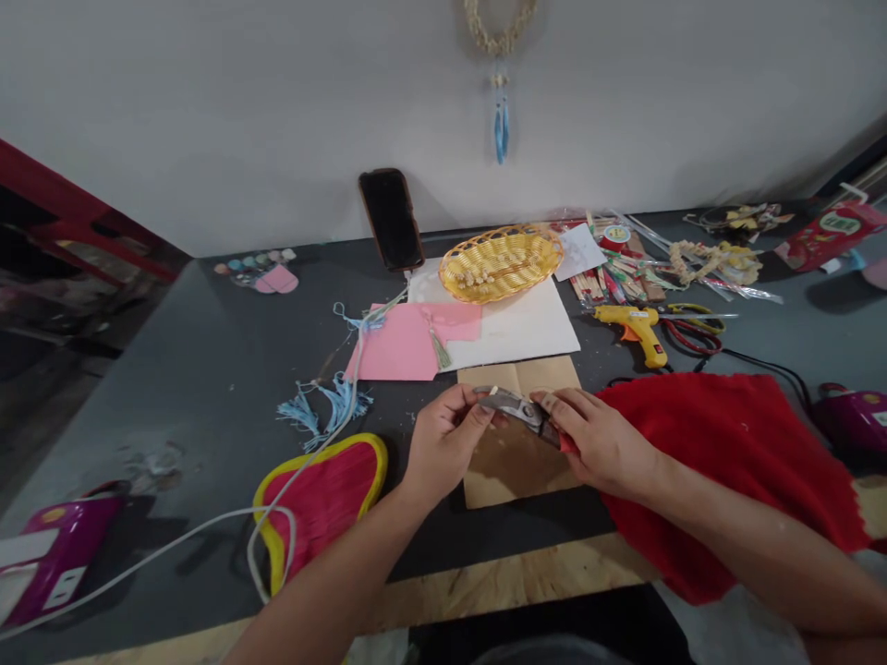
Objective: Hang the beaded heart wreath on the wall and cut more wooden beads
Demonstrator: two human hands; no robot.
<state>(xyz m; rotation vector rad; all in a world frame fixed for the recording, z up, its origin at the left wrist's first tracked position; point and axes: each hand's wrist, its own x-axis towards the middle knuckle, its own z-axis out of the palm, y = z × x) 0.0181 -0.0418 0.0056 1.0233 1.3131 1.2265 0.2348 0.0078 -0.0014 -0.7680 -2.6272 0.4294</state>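
Note:
My right hand (602,439) is closed around the red handle of a pair of metal shears (516,405), which look like pruning shears. Their jaws point left, toward my left hand (447,434). Thumb and fingers of that hand are pinched at the jaw tips, on a small pale piece (493,392) too small to make out fully. Both hands are above a creased sheet of brown paper (516,471) on the dark table. Part of the handles is hidden by my right fingers.
Behind the brown paper, a yellow woven basket (513,263) with small pale pieces rests on a white board (530,323). A yellow glue gun (637,328) and red cloth (735,462) are at right. Blue tassels (325,406), a white cable (322,439) and pink paper (394,346) lie left.

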